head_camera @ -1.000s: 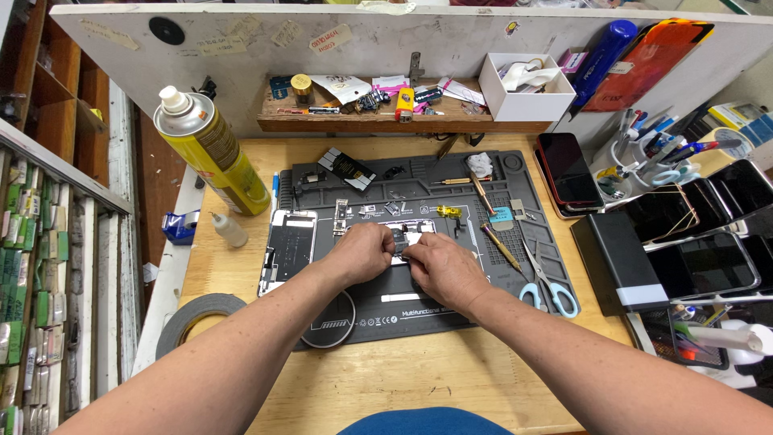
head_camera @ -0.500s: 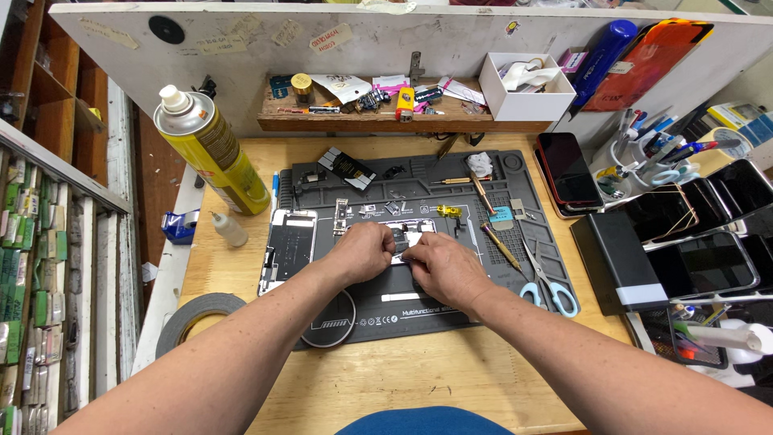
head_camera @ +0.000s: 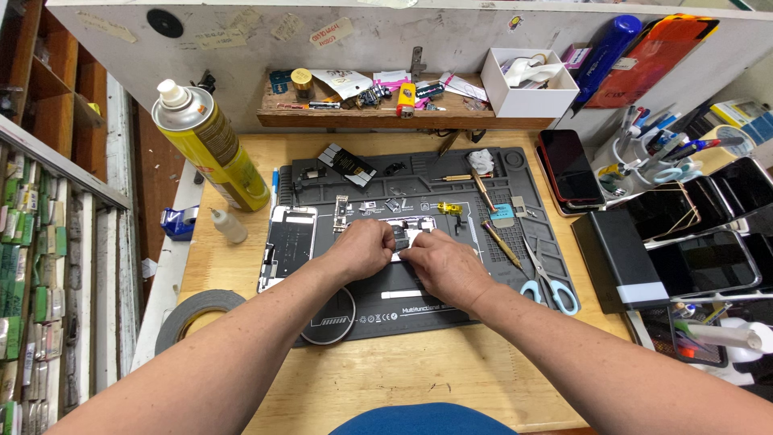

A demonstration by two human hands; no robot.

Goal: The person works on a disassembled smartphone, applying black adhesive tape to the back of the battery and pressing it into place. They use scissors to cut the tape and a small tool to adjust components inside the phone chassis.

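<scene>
Mid-frame, grey mat (head_camera: 419, 298) carries the opened phone (head_camera: 415, 229), mostly hidden under my hands. Left hand (head_camera: 364, 248) and right hand (head_camera: 441, 264) both curled, fingertips pinching a small dark part (head_camera: 400, 237) over it. I'd keep wrists planted on the mat, pull gently, no twisting. Against a second ago: pose basically unchanged.

Hands (head_camera: 407, 254) marginally closer together.
</scene>
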